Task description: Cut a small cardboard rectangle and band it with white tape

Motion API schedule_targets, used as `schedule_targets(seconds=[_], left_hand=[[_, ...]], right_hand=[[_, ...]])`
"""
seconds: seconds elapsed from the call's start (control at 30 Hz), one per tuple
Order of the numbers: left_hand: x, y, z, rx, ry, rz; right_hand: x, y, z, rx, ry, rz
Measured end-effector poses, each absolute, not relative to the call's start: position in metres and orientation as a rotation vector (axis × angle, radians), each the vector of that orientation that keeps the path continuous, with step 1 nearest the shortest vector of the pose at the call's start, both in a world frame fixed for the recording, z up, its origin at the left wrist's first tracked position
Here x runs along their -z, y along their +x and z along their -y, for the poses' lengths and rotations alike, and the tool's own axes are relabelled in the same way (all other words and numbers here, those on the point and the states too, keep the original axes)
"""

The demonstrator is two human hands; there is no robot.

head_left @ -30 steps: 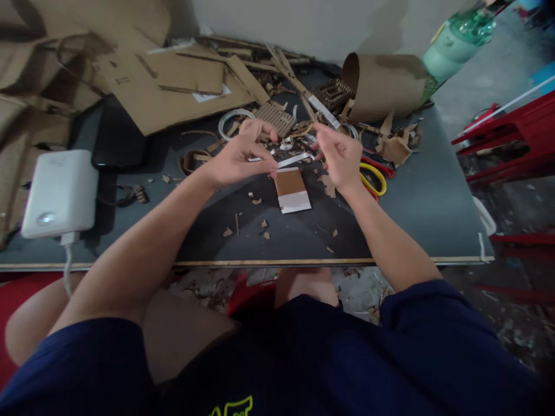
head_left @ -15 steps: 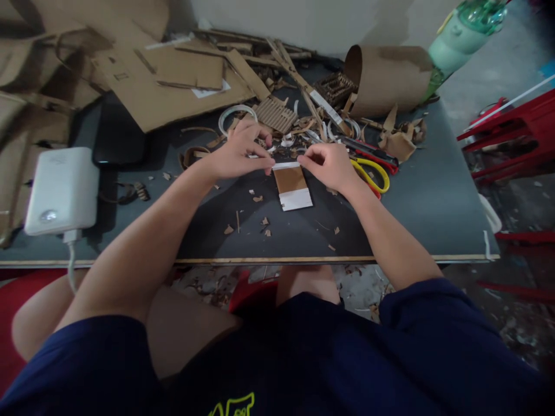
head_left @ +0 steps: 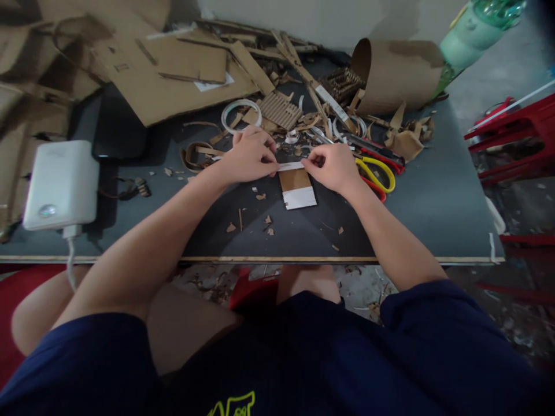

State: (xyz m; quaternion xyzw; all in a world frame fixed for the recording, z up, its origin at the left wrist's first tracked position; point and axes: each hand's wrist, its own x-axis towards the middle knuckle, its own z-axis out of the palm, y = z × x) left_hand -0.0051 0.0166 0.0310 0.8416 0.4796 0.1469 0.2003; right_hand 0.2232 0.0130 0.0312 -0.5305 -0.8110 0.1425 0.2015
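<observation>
A small brown cardboard piece [head_left: 296, 179] lies flat on the dark tabletop, with a white band [head_left: 300, 198] across its near end. Along its far edge runs a narrow white strip [head_left: 290, 166]. The left end of that strip is pinched by my left hand [head_left: 252, 155], thumb against finger. At the right end, my right hand [head_left: 332, 166] pinches the strip, its other fingers curled. Yellow-handled scissors [head_left: 376, 175] lie just right of my right hand. Behind my left hand is a roll of tape [head_left: 241, 115].
Cardboard sheets [head_left: 143, 86] and scraps cover the back left. A cardboard tube [head_left: 399, 75] with a green bottle [head_left: 470, 40] lies at the back right. A white power bank [head_left: 63, 184] and a black phone [head_left: 119, 124] are at the left; a red-handled cutter [head_left: 381, 151] lies behind the scissors.
The view has shifted slightly, so the table items appear a little further right. Both hands stay at the ends of the white strip, with my left fingers slightly more closed.
</observation>
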Motion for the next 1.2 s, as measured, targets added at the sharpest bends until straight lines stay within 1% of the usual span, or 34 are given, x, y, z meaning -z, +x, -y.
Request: schedule_targets(seconds=[0.2,0.43,0.87,1.0,1.2], left_hand=[[-0.024,-0.008,-0.021,-0.397,2.297,-1.347],[-0.018,-0.012,-0.023,-0.523,2.270,-1.324],[-0.022,-0.009,-0.020,-0.484,2.247,-1.302],[-0.025,-0.008,-0.018,-0.412,2.261,-1.314],[-0.012,-0.013,-0.027,-0.453,2.301,-1.295]], right_hand=[[-0.034,0.220,-0.010,-0.345,-1.557,2.278],[-0.033,0.221,-0.011,-0.368,-1.517,2.271],[-0.031,0.224,-0.014,-0.393,-1.502,2.287],[-0.032,0.223,-0.014,-0.394,-1.513,2.286],[-0.032,0.223,-0.014,-0.379,-1.523,2.285]])
